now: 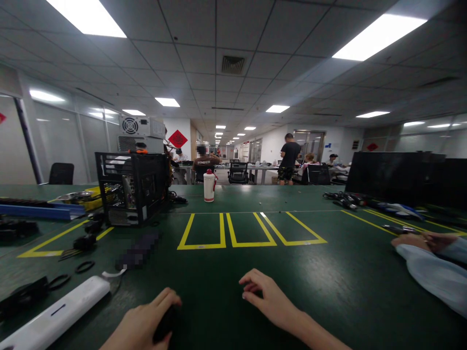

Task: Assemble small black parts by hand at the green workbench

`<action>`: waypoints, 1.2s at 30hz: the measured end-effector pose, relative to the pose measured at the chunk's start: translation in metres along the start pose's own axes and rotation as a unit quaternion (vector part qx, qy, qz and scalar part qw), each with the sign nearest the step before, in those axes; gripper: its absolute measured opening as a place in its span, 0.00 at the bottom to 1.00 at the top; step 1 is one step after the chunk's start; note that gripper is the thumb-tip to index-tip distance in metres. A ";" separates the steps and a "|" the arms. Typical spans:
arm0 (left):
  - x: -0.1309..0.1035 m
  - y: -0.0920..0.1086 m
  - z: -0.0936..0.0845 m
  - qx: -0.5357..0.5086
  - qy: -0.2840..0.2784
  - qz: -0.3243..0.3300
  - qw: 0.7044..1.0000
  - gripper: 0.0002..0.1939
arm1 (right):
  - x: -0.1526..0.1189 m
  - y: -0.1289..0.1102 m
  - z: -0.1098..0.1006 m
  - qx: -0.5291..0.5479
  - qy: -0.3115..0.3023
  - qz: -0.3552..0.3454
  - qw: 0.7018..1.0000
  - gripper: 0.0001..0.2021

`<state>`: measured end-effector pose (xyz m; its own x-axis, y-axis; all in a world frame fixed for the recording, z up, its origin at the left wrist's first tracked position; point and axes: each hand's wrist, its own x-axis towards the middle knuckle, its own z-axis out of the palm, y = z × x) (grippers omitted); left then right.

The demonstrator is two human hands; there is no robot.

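On the green table (211,277), left hand (148,316) half-closed around dark object (165,324), right hand (268,296) loosely open

Dim, slightly blurred view — bright ceiling panels (379,36), streaky glare upper right.

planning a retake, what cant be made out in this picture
All in the head view:
- dark object at the left hand: mostly covered by that hand
- purplish item: pixelated
- long white case: near end cut off by the frame edge
- item at a co-worker's hand: small, blurred
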<state>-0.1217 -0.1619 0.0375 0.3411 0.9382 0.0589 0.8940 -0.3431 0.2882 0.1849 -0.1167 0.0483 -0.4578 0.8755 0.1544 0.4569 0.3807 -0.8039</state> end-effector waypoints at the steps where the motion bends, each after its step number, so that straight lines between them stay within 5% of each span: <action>1: 0.020 0.013 0.001 -0.011 0.008 0.021 1.000 0.22 | 0.004 0.001 0.006 0.016 0.003 -0.007 1.000 0.10; 6: 0.107 0.064 0.013 -0.039 0.030 0.062 0.997 0.19 | 0.043 0.015 0.026 0.131 0.051 0.017 0.990 0.13; 12: 0.158 0.075 0.030 -0.077 0.050 0.041 0.995 0.22 | 0.081 0.034 0.014 0.245 0.086 0.067 0.963 0.15; 16: 0.166 0.068 0.035 -0.150 0.052 0.011 0.987 0.35 | 0.086 0.039 0.006 0.275 0.047 0.079 0.957 0.20; 22: 0.164 0.054 0.036 -0.261 0.018 0.085 0.961 0.34 | 0.087 0.038 0.004 0.271 0.037 0.061 0.960 0.17; 36: 0.165 0.054 0.042 -0.207 0.069 0.130 0.967 0.35 | 0.089 0.042 0.010 0.305 0.085 0.061 0.947 0.17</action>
<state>-0.0051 -0.0278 0.0225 0.4716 0.8294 0.2996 0.5808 -0.5478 0.6022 0.1558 -0.0259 0.0228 -0.2776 0.9567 0.0873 -0.0497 0.0765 -0.9958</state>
